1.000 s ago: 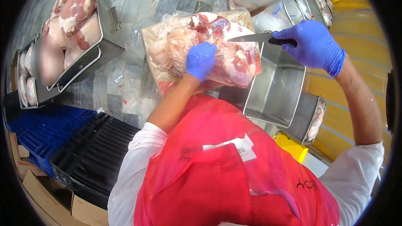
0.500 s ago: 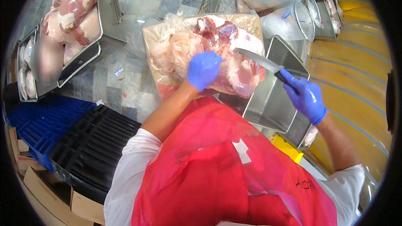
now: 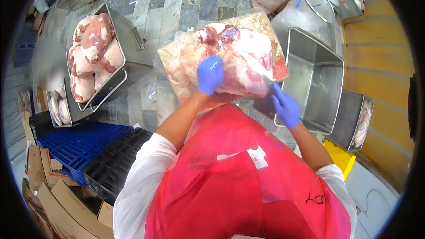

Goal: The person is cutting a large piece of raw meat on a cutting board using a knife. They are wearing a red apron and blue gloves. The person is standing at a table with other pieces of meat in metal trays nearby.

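My left hand (image 3: 210,74), in a blue glove, is closed on the pale, red-streaked meat (image 3: 242,85) at the middle of the view. My gloved right hand (image 3: 287,106), below and right of it, grips the dark handle of a long knife, whose blade (image 3: 259,67) lies diagonally over the meat, pointing up and left. Crumpled clear plastic (image 3: 172,57) surrounds the meat's left part. Both rest on a brown cardboard piece (image 3: 272,33) with red patches. The blade's tip is hard to make out.
Left stands a steel bin (image 3: 133,48) of large meat pieces, above blue (image 3: 75,141) and black (image 3: 110,163) plastic pallets and cardboard (image 3: 57,208). Right are a steel bin (image 3: 314,88), bagged containers (image 3: 301,13), another meat-filled bin (image 3: 336,124) and a yellow wall (image 3: 376,62).
My right hand and knife have moved down and left, the blade turning from level to diagonal over the meat. My left hand stays on the meat. The view has shifted, showing more at left.
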A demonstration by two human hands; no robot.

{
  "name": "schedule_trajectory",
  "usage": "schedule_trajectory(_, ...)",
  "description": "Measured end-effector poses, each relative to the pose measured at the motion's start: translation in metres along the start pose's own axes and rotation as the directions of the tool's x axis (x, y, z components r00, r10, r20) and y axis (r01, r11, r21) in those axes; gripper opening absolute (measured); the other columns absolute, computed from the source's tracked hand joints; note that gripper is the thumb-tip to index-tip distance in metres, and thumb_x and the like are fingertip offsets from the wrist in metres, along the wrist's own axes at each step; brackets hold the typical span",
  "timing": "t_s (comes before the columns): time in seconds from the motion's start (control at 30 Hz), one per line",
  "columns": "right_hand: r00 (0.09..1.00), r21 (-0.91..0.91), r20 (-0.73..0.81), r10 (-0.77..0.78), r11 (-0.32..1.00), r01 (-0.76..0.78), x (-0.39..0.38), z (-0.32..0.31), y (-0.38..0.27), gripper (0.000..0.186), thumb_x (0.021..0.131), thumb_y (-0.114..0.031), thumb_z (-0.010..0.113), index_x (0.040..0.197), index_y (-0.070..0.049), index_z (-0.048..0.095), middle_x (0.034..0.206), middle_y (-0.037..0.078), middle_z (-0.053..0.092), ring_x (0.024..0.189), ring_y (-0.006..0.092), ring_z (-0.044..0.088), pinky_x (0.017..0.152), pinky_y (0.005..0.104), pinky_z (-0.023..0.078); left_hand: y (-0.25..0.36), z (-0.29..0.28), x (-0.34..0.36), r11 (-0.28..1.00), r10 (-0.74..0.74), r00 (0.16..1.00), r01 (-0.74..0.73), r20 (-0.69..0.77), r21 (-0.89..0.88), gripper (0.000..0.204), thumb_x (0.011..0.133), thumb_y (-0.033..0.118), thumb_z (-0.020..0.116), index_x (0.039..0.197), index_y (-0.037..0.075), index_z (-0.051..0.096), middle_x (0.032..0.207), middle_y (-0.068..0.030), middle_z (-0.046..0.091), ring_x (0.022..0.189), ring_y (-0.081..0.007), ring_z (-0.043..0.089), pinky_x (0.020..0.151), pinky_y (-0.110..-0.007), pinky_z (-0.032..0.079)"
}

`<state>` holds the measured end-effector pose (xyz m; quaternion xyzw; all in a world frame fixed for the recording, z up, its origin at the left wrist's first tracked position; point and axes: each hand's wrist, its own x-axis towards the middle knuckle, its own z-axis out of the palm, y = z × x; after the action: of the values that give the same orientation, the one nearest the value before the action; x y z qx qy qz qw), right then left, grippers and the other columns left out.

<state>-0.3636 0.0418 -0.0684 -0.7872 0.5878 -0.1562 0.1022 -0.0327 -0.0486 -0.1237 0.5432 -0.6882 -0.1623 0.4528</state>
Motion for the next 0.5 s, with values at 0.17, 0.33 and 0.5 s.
schedule_trajectory(0.17, 0.995, 0.043, -0.095, 0.036, 0.999, -0.032, -0.017, 0.019, -0.003, 0.053, 0.093, -0.031, 0.071, 0.145, -0.03, 0.059, 0.07, 0.012, 0.058, 0.058, 0.0317, 0.061, 0.053, 0.0444, 0.05, 0.012, -0.008, 0.007, 0.999, -0.043, 0.997, 0.042, 0.06, 0.023, 0.01, 0.089, 0.012, 0.06, 0.091, 0.003, 0.064, 0.086, -0.0202, 0.066, 0.08, -0.0416, 0.066, 0.071, -0.051, 0.052)
schedule_trajectory(0.33, 0.982, 0.011, 0.09, 0.167, 0.986, -0.169, -0.011, -0.014, -0.032, 0.055, 0.095, -0.029, 0.069, 0.148, -0.032, 0.055, 0.079, 0.017, 0.065, 0.07, 0.0367, 0.066, 0.065, 0.0477, 0.054, 0.039, -0.016, 0.066, 0.893, -0.385, 0.811, 0.207, 0.441, 0.4, 0.033, 0.1, 0.034, 0.053, 0.1, 0.003, 0.066, 0.097, -0.0268, 0.071, 0.092, -0.046, 0.068, 0.082, -0.055, 0.053)
schedule_trajectory(0.5, 0.979, 0.064, 0.132, 0.154, 0.984, -0.164, -0.005, -0.056, -0.056, 0.053, 0.093, -0.03, 0.07, 0.145, -0.034, 0.058, 0.077, 0.017, 0.065, 0.069, 0.0384, 0.067, 0.063, 0.0497, 0.054, 0.016, 0.009, 0.043, 0.895, -0.295, 0.88, 0.118, 0.372, 0.43, 0.034, 0.102, 0.036, 0.051, 0.094, 0.006, 0.065, 0.088, -0.0249, 0.071, 0.083, -0.0444, 0.069, 0.076, -0.055, 0.054)
